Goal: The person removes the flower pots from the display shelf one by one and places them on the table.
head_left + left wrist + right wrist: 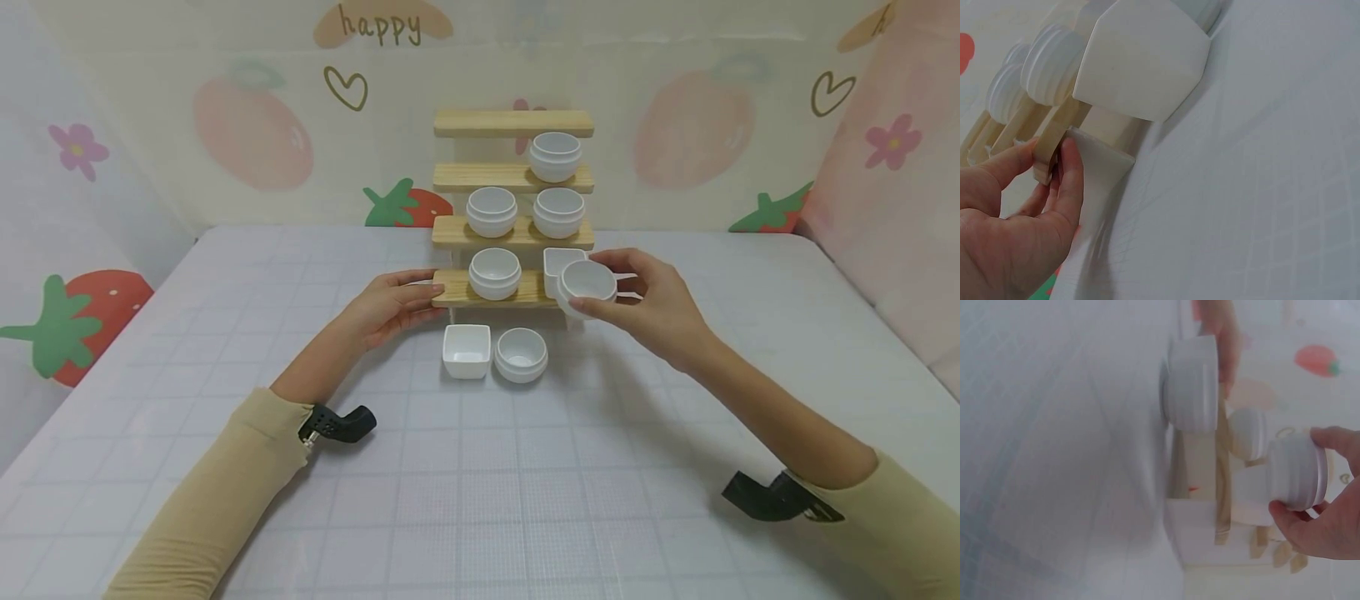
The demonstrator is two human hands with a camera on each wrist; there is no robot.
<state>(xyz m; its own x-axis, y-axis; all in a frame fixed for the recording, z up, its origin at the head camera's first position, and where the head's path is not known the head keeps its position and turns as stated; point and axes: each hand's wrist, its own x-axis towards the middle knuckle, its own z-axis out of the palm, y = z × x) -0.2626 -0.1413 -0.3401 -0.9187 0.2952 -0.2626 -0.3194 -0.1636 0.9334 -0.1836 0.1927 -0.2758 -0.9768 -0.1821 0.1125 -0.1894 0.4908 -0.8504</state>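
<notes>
Tan sleeves [217, 492] reach in from seven and five o'clock. Toward three o'clock on the lowest plank [531, 289], the right hand [656, 308], the nearer one, has thumb and fingers clamped on a white round bowl [588, 282], which lies nine o'clock from its palm and has no long axis. Behind it, toward ten, stands a square cup [552, 265]; contact is unclear. The left hand [393, 308] pinches the plank's nine-o'clock end.

shelved square bowl [557, 265] — partly hidden behind held bowl [589, 282] | right sleeve [892, 533] — cut off, head view
</notes>
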